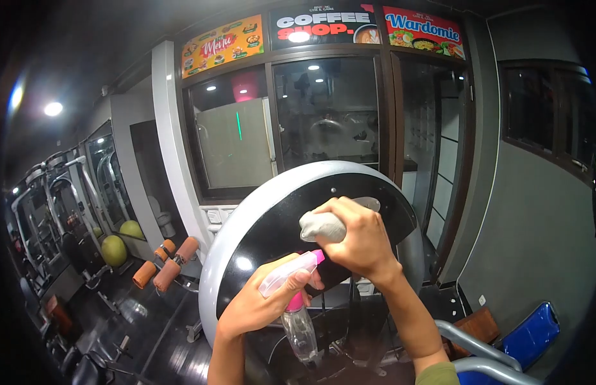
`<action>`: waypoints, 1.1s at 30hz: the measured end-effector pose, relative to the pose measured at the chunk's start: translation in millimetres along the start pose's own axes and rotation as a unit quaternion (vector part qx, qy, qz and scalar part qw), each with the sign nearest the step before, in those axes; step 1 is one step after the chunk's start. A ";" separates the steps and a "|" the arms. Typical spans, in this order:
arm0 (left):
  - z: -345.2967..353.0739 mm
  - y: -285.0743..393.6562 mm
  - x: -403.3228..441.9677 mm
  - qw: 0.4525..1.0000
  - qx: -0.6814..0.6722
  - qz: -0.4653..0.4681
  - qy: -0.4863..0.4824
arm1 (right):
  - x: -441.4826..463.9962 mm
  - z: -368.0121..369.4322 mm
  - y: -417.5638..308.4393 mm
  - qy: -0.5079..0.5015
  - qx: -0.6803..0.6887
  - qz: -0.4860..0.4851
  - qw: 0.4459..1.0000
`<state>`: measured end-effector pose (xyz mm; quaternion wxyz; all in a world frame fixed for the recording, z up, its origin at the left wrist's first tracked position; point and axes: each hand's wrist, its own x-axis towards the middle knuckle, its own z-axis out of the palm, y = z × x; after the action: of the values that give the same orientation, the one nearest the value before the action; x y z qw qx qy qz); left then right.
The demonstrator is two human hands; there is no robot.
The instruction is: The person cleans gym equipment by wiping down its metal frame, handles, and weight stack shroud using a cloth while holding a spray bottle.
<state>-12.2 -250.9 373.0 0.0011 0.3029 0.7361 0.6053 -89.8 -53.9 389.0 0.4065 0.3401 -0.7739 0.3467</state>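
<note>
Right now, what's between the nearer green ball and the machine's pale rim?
In the head view, mainly the orange padded rollers, between the green ball and pale rim.

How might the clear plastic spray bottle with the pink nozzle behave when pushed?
The spray bottle would probably tip if upright, being slim beneath a bulky spray head; its rounded body could roll if laid flat. Clear plastic suggests lightness, unless full.
</note>
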 end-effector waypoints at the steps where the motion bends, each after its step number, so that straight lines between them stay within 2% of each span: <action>1: -1.1 1.8 0.9 1.000 0.003 -0.003 0.003 | 1.4 -2.8 1.0 -0.005 0.011 -0.001 1.000; 2: -1.7 2.7 1.4 1.000 -0.007 -0.004 0.009 | 2.4 -6.8 4.1 -0.011 0.024 -0.002 1.000; 4: -3.6 4.8 1.4 0.999 -0.028 -0.007 0.024 | 6.8 -18.5 14.3 -0.001 0.031 0.062 0.998; 6: -7.4 9.0 -0.1 0.998 -0.039 -0.028 0.036 | 14.0 -23.6 22.6 0.047 -0.057 0.105 0.992; 8: -11.7 12.5 -1.6 0.997 -0.032 -0.044 0.046 | 21.6 -19.7 32.2 0.038 -0.047 0.099 0.993; 10: -12.7 15.0 -0.6 0.997 -0.007 -0.050 0.055 | 22.4 -15.3 20.6 0.038 -0.068 0.037 0.996; 11: -11.6 20.8 -0.3 0.996 0.014 -0.046 0.069 | 23.8 -10.1 18.8 0.021 -0.035 -0.014 0.999; 14: -14.1 26.7 2.9 0.995 0.062 0.008 0.076 | 23.3 -10.4 -1.2 -0.060 -0.011 -0.034 0.998; 17: -21.3 33.9 8.7 0.992 0.078 0.020 0.100 | 32.1 -18.2 20.0 -0.066 0.032 0.010 0.997; 19: -28.7 32.4 12.1 0.992 0.056 -0.001 0.117 | 38.8 -25.4 26.2 -0.036 -0.040 0.054 0.997; 20: -32.7 29.0 15.4 0.992 0.054 0.028 0.113 | 41.9 -25.6 30.0 -0.023 -0.060 0.069 0.996; 22: -40.3 22.7 24.7 0.989 0.054 0.086 0.103 | 44.2 -8.5 25.2 0.028 -0.105 -0.012 0.994; 25: -45.3 25.7 36.3 0.984 0.094 0.075 0.132 | 45.7 3.7 6.4 -0.029 -0.007 -0.043 0.999; 28: -54.4 25.2 42.8 0.982 0.112 0.067 0.139 | 45.6 -3.6 18.6 -0.050 0.019 -0.027 0.998; 32: -57.7 22.3 48.4 0.982 0.086 0.082 0.146 | 52.3 -16.5 41.2 0.008 -0.028 0.042 0.999; 33: -56.8 26.2 47.6 0.983 0.085 0.079 0.142 | 53.4 -13.6 41.4 0.011 -0.046 0.029 0.998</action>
<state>-60.4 -278.0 428.9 -0.1775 0.2702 0.7512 0.5754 -141.3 -34.1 430.2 0.4201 0.2941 -0.7942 0.3261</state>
